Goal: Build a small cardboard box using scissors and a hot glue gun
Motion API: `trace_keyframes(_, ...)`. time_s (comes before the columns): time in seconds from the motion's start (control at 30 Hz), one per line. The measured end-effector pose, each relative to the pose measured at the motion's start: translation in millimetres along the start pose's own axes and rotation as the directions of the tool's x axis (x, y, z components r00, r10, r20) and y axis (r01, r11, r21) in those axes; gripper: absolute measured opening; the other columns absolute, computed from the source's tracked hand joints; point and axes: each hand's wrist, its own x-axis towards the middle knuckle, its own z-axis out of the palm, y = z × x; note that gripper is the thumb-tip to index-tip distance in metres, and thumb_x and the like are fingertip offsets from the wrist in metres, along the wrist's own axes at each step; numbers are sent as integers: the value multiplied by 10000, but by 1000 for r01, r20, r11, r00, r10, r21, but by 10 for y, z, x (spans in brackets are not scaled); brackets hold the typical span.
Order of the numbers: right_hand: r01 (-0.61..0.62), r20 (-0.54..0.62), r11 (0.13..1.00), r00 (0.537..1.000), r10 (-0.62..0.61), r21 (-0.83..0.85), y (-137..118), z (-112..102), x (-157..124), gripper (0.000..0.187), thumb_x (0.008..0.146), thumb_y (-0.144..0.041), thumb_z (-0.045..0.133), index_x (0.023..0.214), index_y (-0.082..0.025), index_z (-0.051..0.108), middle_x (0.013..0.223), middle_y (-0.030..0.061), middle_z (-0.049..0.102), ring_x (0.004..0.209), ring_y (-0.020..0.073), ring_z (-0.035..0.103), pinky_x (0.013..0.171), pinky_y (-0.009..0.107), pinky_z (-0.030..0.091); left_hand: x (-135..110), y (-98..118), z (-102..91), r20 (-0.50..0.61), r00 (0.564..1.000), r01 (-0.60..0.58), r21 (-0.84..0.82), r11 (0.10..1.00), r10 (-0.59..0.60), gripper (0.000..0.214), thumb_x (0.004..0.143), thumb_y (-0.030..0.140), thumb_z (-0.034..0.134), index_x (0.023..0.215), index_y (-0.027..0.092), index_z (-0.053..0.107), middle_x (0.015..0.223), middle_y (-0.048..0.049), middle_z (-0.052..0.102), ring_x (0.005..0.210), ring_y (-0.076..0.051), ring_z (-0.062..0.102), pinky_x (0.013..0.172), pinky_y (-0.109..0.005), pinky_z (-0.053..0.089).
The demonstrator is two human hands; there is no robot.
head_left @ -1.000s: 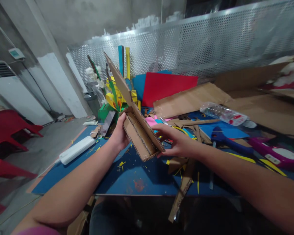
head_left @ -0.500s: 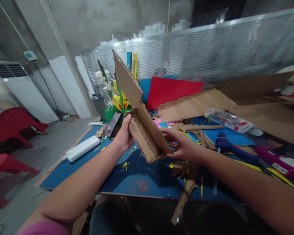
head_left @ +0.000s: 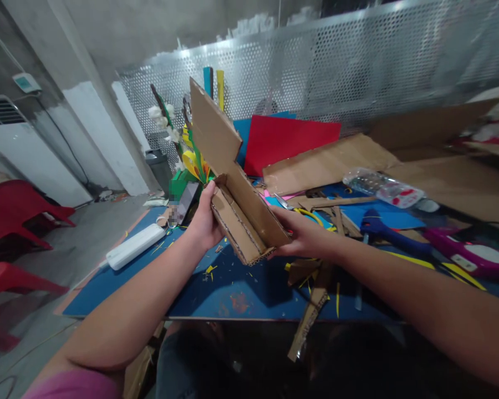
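Between my two hands is an open cardboard box [head_left: 251,208], narrow and tilted, held above the blue table [head_left: 191,299]. A tall cardboard back panel with a pointed top rises from it, leaning to the upper left. My left hand [head_left: 207,219] grips the box's left end, thumb on the rim and the other fingers hidden beneath. On the other side, my right hand [head_left: 295,233] is closed round the lower right of the back panel and the box's near end. Yellow scraps lie on the table below the box.
A white power strip [head_left: 136,246] lies at the left. To the right are a blue-handled glue gun [head_left: 393,234], a purple device [head_left: 461,252], a clear plastic pack [head_left: 385,187] and cardboard strips [head_left: 310,316]. Behind stand red card [head_left: 289,143], yellow paper flowers [head_left: 194,164] and a perforated metal panel [head_left: 357,66].
The whole view has shifted slightly, with the scene sitting a little higher and further left. Both hands keep their hold on the cardboard box, whose tilt is nearly the same.
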Motion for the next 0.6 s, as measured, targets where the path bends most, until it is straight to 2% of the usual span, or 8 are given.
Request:
trace_keyframes(0.17, 27, -23, 999, 999, -28, -42, -14, 3, -18, 1038, 820, -483, 993, 1719, -309, 504, 1536, 118, 690, 1166, 300, 758, 1047, 448, 678, -47, 33, 68, -5, 999, -54, -34, 998, 54, 678, 845, 771, 794, 1222, 207, 772, 1136, -133, 869, 1304, -423, 776, 1162, -584, 618)
trace_keyframes(0.3, 103, -2, 994, 995, -103, 35, -41, 23, -29, 1098, 801, -446, 1028, 1740, -356, 466, 1602, 114, 637, 1093, 243, 768, 970, 398, 691, -122, 134, 118, 11, 1000, 5, -76, 997, -4, 760, 851, 825, 752, 1248, 177, 754, 1071, -144, 861, 1184, -407, 812, 1090, -579, 645)
trace_keyframes(0.43, 188, 9, 981, 982, -188, 48, -133, 37, -39, 1118, 793, -396, 1052, 1743, -364, 464, 1595, 129, 627, 1015, 181, 752, 823, 297, 677, -227, 225, 177, 21, 999, 49, -142, 989, -47, 722, 904, 834, 684, 1223, 188, 732, 1004, -107, 840, 978, -311, 824, 957, -472, 683)
trace_keyframes(0.6, 248, 18, 969, 969, -248, -1, -242, 32, -34, 1042, 860, -359, 1016, 1741, -321, 462, 1562, 145, 644, 996, 160, 742, 815, 275, 652, -335, 266, 305, 7, 998, 56, -193, 980, -56, 673, 939, 837, 640, 1206, 225, 721, 1013, -74, 809, 930, -272, 801, 870, -403, 679)
